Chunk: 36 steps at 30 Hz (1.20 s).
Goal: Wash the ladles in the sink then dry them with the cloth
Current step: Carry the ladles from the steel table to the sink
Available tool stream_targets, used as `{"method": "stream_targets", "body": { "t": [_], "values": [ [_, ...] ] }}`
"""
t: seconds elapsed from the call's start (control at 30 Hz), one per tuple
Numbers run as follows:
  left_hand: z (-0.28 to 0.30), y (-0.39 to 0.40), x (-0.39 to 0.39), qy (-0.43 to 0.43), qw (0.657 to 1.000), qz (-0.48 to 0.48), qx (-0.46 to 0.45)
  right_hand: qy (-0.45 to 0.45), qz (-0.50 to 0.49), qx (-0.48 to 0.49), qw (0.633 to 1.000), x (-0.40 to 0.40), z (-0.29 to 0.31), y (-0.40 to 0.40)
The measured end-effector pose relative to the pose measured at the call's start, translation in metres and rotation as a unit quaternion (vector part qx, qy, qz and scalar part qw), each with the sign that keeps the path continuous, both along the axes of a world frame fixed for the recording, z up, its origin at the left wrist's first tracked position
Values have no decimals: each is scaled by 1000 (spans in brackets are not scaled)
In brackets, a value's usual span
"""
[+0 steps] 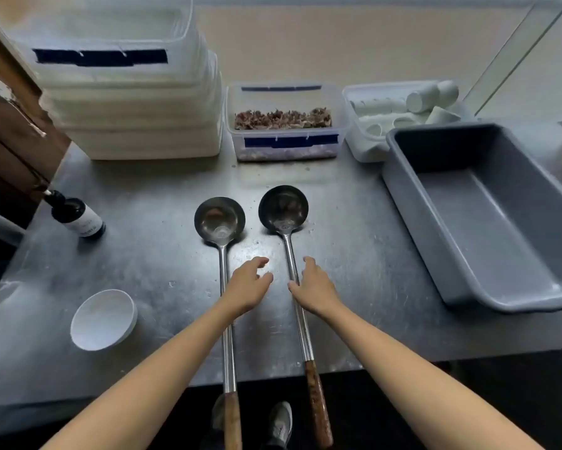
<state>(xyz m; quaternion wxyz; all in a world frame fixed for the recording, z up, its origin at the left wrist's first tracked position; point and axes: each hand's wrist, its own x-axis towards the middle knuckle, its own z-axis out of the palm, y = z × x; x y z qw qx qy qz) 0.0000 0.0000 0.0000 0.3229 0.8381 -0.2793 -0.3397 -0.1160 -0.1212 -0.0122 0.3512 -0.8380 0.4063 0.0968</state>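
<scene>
Two long steel ladles with wooden grips lie side by side on a steel table [162,274], bowls pointing away from me. The left ladle [220,222] passes under my left hand [248,287], which hovers over its shaft with fingers loosely spread. The right ladle [284,209] has my right hand [315,289] over its shaft, fingertips touching the metal; no closed grip shows. Both wooden handles stick out past the table's front edge. No sink or cloth is in view.
A grey plastic tub [487,219] stands at the right. Behind are stacked white containers [133,102], a clear box of dried food [286,125] and a box of white cups [403,108]. A dark bottle [78,217] and a white bowl [104,319] sit at the left.
</scene>
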Motion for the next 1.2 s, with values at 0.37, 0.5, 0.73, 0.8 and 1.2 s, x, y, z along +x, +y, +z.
{"method": "stream_targets", "body": {
  "t": [0.37, 0.5, 0.73, 0.8, 1.2],
  "values": [
    [-43, -57, 17, 388, 887, 239, -72, 16, -89, 29, 996, 18, -36, -3],
    [-46, -68, 31, 450, 854, 244, -89, 9, -117, 59, 991, 17, -40, -2],
    [-46, -78, 30, 530, 819, 209, -73, -52, -160, 132, 977, -6, -33, -2],
    [-44, -76, 28, 542, 814, 198, -65, -56, -176, 129, 974, -15, -28, 0],
    [-14, -66, -26, 579, 809, 93, -43, -116, -325, 122, 931, -83, -1, 44]
  ]
}}
